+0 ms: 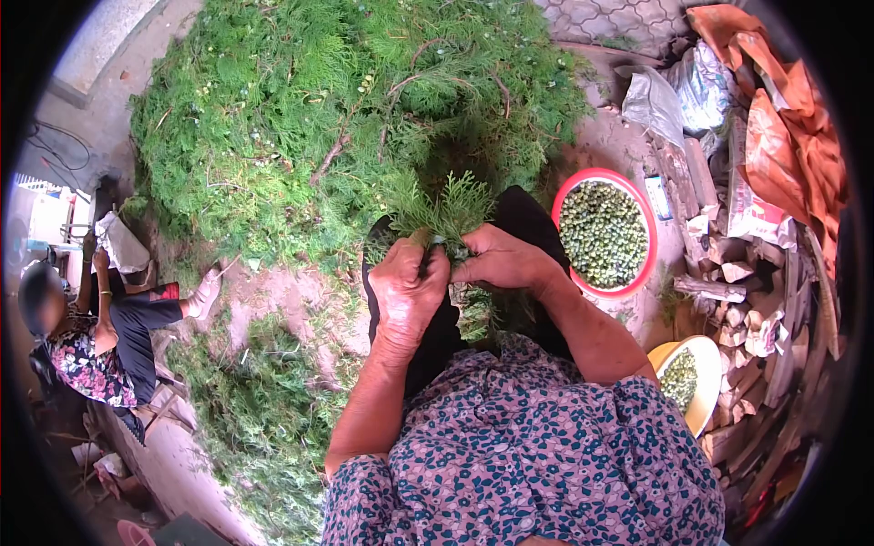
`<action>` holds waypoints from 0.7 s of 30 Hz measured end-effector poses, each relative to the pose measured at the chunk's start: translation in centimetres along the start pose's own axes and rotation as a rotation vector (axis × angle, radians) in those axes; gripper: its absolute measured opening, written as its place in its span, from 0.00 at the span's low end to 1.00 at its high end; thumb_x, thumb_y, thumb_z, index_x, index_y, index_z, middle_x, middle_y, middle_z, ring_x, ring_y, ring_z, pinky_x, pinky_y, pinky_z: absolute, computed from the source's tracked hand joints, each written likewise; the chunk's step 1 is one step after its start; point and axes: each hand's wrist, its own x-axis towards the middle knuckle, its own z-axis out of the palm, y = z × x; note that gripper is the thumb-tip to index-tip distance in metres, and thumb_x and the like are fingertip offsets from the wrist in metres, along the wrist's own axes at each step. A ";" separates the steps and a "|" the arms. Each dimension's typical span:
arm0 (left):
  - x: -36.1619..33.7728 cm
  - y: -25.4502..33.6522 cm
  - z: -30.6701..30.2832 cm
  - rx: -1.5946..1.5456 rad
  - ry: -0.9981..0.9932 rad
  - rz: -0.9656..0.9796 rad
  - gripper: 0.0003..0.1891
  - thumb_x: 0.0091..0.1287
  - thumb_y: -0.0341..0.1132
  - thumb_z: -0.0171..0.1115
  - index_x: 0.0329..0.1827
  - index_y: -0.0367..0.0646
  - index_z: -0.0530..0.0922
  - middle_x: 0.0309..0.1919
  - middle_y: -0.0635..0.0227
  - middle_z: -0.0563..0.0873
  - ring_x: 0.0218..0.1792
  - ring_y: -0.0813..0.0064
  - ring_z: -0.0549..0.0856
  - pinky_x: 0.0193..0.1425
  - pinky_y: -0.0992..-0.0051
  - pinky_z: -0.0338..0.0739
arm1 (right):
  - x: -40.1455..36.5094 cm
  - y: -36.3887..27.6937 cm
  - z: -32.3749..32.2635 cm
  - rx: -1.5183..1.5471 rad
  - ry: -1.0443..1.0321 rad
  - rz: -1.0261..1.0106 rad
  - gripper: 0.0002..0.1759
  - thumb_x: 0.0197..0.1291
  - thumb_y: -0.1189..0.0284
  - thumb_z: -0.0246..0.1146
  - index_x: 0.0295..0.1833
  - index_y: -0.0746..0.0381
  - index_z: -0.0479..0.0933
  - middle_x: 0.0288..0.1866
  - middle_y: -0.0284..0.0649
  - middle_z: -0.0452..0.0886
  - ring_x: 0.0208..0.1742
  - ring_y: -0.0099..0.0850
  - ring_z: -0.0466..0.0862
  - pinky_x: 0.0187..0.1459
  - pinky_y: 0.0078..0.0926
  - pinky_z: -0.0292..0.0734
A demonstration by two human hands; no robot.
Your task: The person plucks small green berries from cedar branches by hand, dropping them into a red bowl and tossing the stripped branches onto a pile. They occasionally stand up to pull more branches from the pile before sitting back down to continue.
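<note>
Both hands meet to the left of the red basin (612, 293), over a black cloth (523, 214) on the lap. The left hand (407, 289) is closed around the lower stems of a feathery green sprig (446, 211). The right hand (501, 259) pinches the same sprig at its base with narrowed fingers, so the fronds fan upward above both. The sprig looks light, soft and springy. Its flat scaly tips would likely bend or tear, while the thin woody stem seems the firmer place to grip, just where the fingers now sit. The red basin is filled almost to its rim with small round green berries (603, 232). Below and to the right of it, a yellow bowl (708, 382) holds a much smaller heap of the same kind. A large pile of cut branches (346, 100) lies up and left of the basin, and split firewood (756, 300) is stacked to its right. Another person (100, 337) sits far to its left.
</note>
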 end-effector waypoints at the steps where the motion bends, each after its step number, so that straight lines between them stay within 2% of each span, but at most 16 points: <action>1: 0.0 0.0 0.1 0.009 0.018 -0.009 0.10 0.49 0.25 0.60 0.35 0.40 0.80 0.24 0.61 0.82 0.23 0.70 0.82 0.28 0.77 0.76 | -0.3 -0.8 0.0 0.025 0.028 0.013 0.18 0.49 0.64 0.65 0.35 0.70 0.75 0.20 0.38 0.74 0.27 0.21 0.72 0.31 0.27 0.69; 2: 0.1 -0.1 0.1 0.009 0.019 -0.009 0.10 0.49 0.25 0.60 0.35 0.40 0.80 0.24 0.61 0.82 0.23 0.70 0.82 0.28 0.77 0.76 | -0.6 -1.5 0.1 0.050 0.056 0.026 0.18 0.49 0.64 0.65 0.36 0.70 0.75 0.20 0.37 0.73 0.27 0.20 0.72 0.31 0.25 0.68; 4: 0.6 -0.7 -0.1 -0.075 0.125 -0.186 0.09 0.52 0.25 0.61 0.36 0.38 0.80 0.25 0.62 0.83 0.23 0.76 0.82 0.28 0.77 0.77 | -0.5 -0.5 0.3 0.010 0.039 0.056 0.17 0.49 0.65 0.65 0.36 0.70 0.75 0.21 0.35 0.74 0.27 0.19 0.71 0.31 0.23 0.68; 5: 0.7 -1.3 -0.4 -0.160 0.132 -0.284 0.08 0.53 0.26 0.61 0.36 0.35 0.80 0.26 0.63 0.84 0.24 0.80 0.81 0.29 0.80 0.77 | -0.5 -0.1 0.3 -0.029 0.022 0.089 0.17 0.50 0.65 0.65 0.37 0.69 0.76 0.22 0.33 0.74 0.27 0.17 0.71 0.30 0.21 0.68; 7: 1.0 -2.4 -0.9 -0.608 0.146 -0.523 0.07 0.52 0.24 0.61 0.35 0.36 0.80 0.20 0.67 0.81 0.20 0.82 0.77 0.22 0.83 0.72 | -0.4 0.1 0.3 0.080 0.074 0.091 0.16 0.50 0.65 0.65 0.37 0.68 0.77 0.23 0.31 0.75 0.28 0.16 0.70 0.30 0.20 0.67; 8: 1.4 -2.1 -2.0 -0.958 0.056 -0.724 0.07 0.53 0.24 0.58 0.35 0.36 0.78 0.20 0.68 0.78 0.16 0.83 0.71 0.17 0.84 0.63 | -0.4 0.1 0.3 0.190 0.129 0.091 0.16 0.51 0.65 0.65 0.38 0.67 0.77 0.25 0.28 0.75 0.28 0.15 0.70 0.30 0.19 0.67; 9: 1.3 -2.6 -2.4 -0.957 0.053 -0.724 0.07 0.53 0.24 0.58 0.35 0.36 0.78 0.20 0.68 0.78 0.16 0.83 0.71 0.17 0.84 0.63 | -0.4 0.0 0.4 0.192 0.131 0.092 0.16 0.51 0.65 0.65 0.38 0.67 0.77 0.25 0.28 0.75 0.28 0.15 0.70 0.30 0.19 0.67; 11: 1.1 -3.9 -2.6 -1.616 0.008 -0.802 0.08 0.52 0.26 0.56 0.36 0.37 0.74 0.25 0.64 0.77 0.15 0.82 0.66 0.15 0.84 0.58 | -0.3 -0.4 0.3 0.261 0.195 -0.002 0.15 0.51 0.66 0.66 0.39 0.66 0.78 0.27 0.26 0.75 0.29 0.15 0.70 0.29 0.19 0.67; 12: 0.9 -4.3 -2.6 -1.670 -0.034 -0.797 0.10 0.52 0.28 0.55 0.37 0.38 0.72 0.32 0.60 0.77 0.15 0.79 0.66 0.15 0.84 0.59 | -0.3 -0.4 0.2 0.258 0.196 -0.001 0.15 0.51 0.66 0.66 0.39 0.66 0.78 0.27 0.26 0.75 0.29 0.15 0.70 0.29 0.19 0.67; 15: 0.6 -3.3 -2.5 -1.555 0.024 -0.825 0.10 0.50 0.28 0.56 0.37 0.38 0.72 0.33 0.59 0.76 0.16 0.79 0.67 0.15 0.84 0.59 | 0.0 0.2 0.4 0.241 0.145 0.021 0.17 0.50 0.65 0.67 0.40 0.67 0.77 0.27 0.27 0.76 0.29 0.14 0.70 0.29 0.18 0.67; 17: 0.6 -2.2 -2.7 -1.591 0.029 -0.826 0.08 0.54 0.28 0.58 0.37 0.39 0.74 0.29 0.63 0.77 0.16 0.79 0.68 0.16 0.85 0.59 | 0.1 0.7 0.4 0.209 0.147 0.043 0.17 0.49 0.65 0.67 0.41 0.67 0.77 0.28 0.27 0.76 0.30 0.14 0.70 0.29 0.18 0.68; 19: 0.5 -1.4 -2.8 -1.315 -0.027 -0.767 0.06 0.57 0.29 0.61 0.35 0.39 0.77 0.23 0.69 0.78 0.15 0.82 0.68 0.17 0.85 0.59 | 0.2 0.7 0.3 0.196 0.139 0.063 0.17 0.49 0.65 0.67 0.41 0.67 0.77 0.28 0.28 0.76 0.30 0.15 0.71 0.29 0.18 0.68; 20: 0.7 -0.4 -2.7 -1.108 -0.074 -0.724 0.04 0.57 0.29 0.63 0.33 0.39 0.80 0.19 0.74 0.78 0.15 0.87 0.67 0.18 0.87 0.58 | 0.2 0.7 0.4 0.182 0.133 0.081 0.17 0.49 0.65 0.67 0.41 0.67 0.77 0.28 0.28 0.76 0.30 0.15 0.71 0.30 0.18 0.68; 21: 0.5 0.3 -2.8 -0.858 -0.151 -0.689 0.05 0.56 0.27 0.64 0.34 0.37 0.81 0.21 0.74 0.79 0.18 0.89 0.70 0.20 0.87 0.63 | 0.3 0.8 0.5 0.182 0.132 0.083 0.17 0.49 0.65 0.67 0.41 0.67 0.77 0.28 0.28 0.76 0.30 0.15 0.71 0.30 0.18 0.68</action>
